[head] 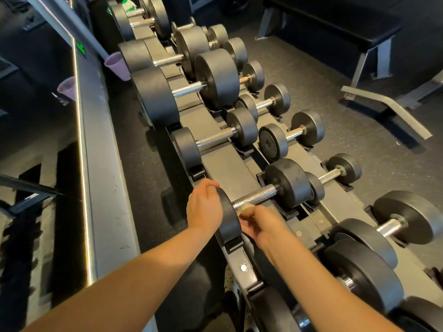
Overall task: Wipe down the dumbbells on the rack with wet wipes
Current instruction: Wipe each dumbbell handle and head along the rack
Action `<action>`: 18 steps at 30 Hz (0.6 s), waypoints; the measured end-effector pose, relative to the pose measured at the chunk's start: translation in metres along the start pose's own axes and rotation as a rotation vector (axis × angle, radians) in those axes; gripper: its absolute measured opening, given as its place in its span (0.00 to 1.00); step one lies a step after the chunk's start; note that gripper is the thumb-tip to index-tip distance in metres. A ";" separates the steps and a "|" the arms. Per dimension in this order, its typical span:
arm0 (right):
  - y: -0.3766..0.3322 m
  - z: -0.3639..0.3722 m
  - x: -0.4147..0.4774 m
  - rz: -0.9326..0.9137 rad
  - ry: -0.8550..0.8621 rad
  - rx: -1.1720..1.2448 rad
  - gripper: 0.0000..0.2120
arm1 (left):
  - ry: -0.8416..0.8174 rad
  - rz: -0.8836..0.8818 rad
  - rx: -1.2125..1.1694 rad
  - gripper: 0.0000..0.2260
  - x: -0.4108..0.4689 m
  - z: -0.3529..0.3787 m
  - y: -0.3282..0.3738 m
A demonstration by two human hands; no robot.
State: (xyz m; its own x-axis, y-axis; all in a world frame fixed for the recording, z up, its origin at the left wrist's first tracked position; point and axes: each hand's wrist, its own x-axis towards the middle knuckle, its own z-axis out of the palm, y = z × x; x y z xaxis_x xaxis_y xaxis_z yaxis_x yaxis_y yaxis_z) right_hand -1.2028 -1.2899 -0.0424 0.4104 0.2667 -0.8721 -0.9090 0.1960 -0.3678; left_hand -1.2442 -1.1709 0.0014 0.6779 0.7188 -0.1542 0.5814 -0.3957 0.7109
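A black dumbbell [285, 182] with a knurled chrome handle lies on the top tier of the grey rack [225, 164]. My left hand [203, 204] grips the outer side of its near head. A crumpled wet wipe [242, 210] is pressed against the near end of the handle by my right hand [260, 222], whose fingers are closed on it. Most of the wipe is hidden inside the fist. Several more black dumbbells line both tiers, larger ones farther away.
A mirror wall with a lit metal ledge [96, 188] runs along the left. Two purple cups [117, 65] sit near the ledge, one of them a reflection. A black bench [335, 27] on grey legs stands at the upper right on the speckled floor.
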 end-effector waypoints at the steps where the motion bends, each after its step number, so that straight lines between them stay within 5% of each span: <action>1: -0.002 -0.001 -0.003 0.052 -0.042 0.089 0.08 | 0.001 -0.005 0.001 0.14 0.000 0.000 0.000; 13: 0.024 0.002 -0.001 -0.184 0.061 -0.051 0.09 | -0.012 -0.007 0.004 0.13 -0.002 -0.001 0.002; 18: 0.021 -0.008 -0.012 -0.890 0.039 -0.691 0.09 | -0.022 -0.002 -0.015 0.14 0.000 -0.001 -0.002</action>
State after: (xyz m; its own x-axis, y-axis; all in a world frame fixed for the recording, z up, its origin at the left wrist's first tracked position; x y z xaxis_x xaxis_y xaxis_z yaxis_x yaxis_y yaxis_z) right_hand -1.2271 -1.2967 -0.0424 0.9411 0.2609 -0.2151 -0.1441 -0.2658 -0.9532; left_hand -1.2460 -1.1699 0.0005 0.6865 0.7069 -0.1703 0.5757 -0.3854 0.7211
